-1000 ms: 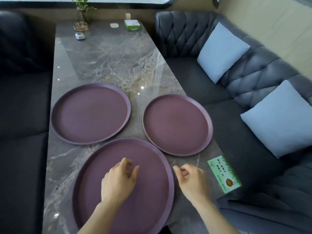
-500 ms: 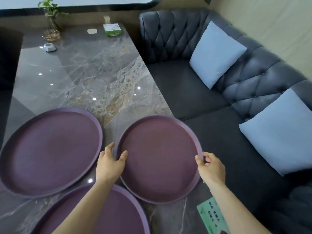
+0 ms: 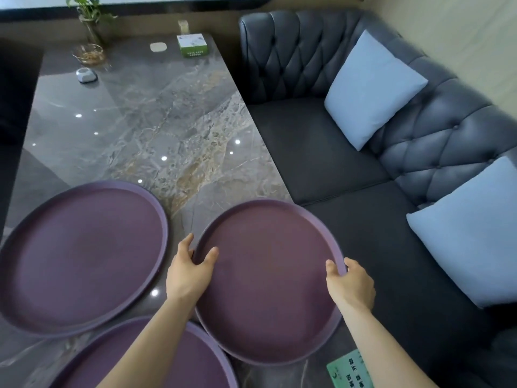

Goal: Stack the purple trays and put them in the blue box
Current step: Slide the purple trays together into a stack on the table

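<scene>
The right-hand purple tray (image 3: 268, 281) is held at opposite edges by both hands. The left hand (image 3: 188, 271) is closed on its left rim, thumb laid over the lip onto the inner surface and fingers curled beneath. The right hand (image 3: 351, 284) is closed on its right rim, thumb on top and fingers wrapped under the edge.

Compared with half a second ago, the hands are found at the same two places on the rim, but the grip has tightened: the right thumb is now pressed over the lip. The tray's near edge now overlaps the rim of the nearest tray (image 3: 156, 359), and its right side reaches past the table's edge above the sofa seat; whether it has left the tabletop cannot be told for certain.

Three purple trays are counted: the held one, the left tray (image 3: 81, 256) lying flat on the marble table (image 3: 145, 121), and the nearest tray, cut off by the bottom of the view under the left forearm. No blue box is seen.

Further out, one green card (image 3: 349, 371) is seen at the table's near right corner. At the far end stand one green-and-white box (image 3: 193, 44), one small white device (image 3: 86, 75) and one plant in a glass vase (image 3: 91, 32). Two light blue cushions (image 3: 372, 85) rest on the dark tufted sofa (image 3: 321, 152).
</scene>
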`<state>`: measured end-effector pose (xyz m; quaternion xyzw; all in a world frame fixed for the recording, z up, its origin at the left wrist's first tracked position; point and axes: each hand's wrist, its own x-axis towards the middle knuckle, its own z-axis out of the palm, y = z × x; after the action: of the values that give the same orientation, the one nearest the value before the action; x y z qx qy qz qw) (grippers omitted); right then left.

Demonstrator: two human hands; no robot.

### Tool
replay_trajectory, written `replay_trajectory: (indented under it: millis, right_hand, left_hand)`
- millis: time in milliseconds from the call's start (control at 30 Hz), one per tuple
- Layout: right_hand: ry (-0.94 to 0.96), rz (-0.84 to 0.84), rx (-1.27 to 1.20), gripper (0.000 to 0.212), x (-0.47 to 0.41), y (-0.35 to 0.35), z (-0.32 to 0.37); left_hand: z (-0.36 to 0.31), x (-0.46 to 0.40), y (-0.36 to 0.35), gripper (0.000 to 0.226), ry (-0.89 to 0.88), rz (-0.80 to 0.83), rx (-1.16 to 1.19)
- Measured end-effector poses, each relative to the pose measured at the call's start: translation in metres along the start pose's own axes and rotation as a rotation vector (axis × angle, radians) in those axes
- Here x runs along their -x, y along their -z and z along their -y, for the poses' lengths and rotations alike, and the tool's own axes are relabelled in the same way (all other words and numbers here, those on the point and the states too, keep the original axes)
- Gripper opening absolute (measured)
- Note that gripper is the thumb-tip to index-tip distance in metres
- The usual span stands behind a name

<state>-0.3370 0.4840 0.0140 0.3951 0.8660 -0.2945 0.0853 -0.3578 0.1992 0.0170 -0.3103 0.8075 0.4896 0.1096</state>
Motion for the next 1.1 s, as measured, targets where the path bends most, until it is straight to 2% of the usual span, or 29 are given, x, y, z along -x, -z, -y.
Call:
replay_trajectory:
  millis: [233,467,767,1100]
  right_hand:
    - [0.047,-0.105,-0.017,0.055,0.059,0.022,0.000]
    - [0.192,-0.038,0.029,0.054,0.169,-0.005,-0.008]
    - [0.236,0.142,0.154,0.059,0.273,-0.067,-0.040]
    - [0.248,0.172,0.186,0.066,0.302,-0.090,-0.059]
  left_hand:
    - [0.005,0.040,0.052,0.062,-0.098,-0.113,0.004]
    - [0.085,0.093,0.145,0.034,-0.097,-0.280,-0.085]
    - [0.213,0.136,0.219,0.033,0.011,-0.319,-0.310]
    - [0.263,0.150,0.218,0.040,0.064,-0.285,-0.383]
